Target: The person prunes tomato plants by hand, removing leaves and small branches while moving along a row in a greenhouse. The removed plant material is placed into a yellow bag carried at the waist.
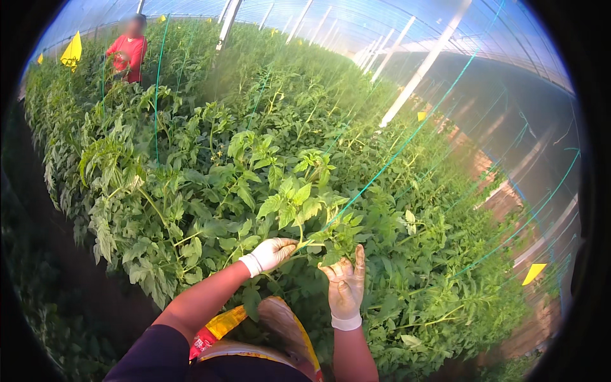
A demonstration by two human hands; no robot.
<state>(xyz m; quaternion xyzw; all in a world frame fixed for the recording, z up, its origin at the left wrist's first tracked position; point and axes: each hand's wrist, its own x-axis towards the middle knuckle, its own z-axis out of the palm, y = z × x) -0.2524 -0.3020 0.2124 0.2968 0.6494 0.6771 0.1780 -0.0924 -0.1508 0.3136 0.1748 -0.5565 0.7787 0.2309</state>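
My left hand (271, 254), in a thin white glove, pinches the stem of a tomato plant (301, 235) below its leafy top. A taut green twine (403, 149) slants down from the upper right to this stem, close to my fingertips. To the right, my right hand (344, 290) is raised with its palm showing and fingers apart. Its glove is stained brown at the fingers. Leaves hang against its fingertips, and I see nothing held in it. An open yellow, red and white bag (285, 319) sits at my waist below both hands.
Dense tomato foliage (200, 191) surrounds me. Another person in red (135, 51) stands among plants at the upper left. Pale posts (420, 71) and more green twines (157, 95) rise through the rows. A yellow card (534, 273) hangs at right; a dark path (62, 248) runs at left.
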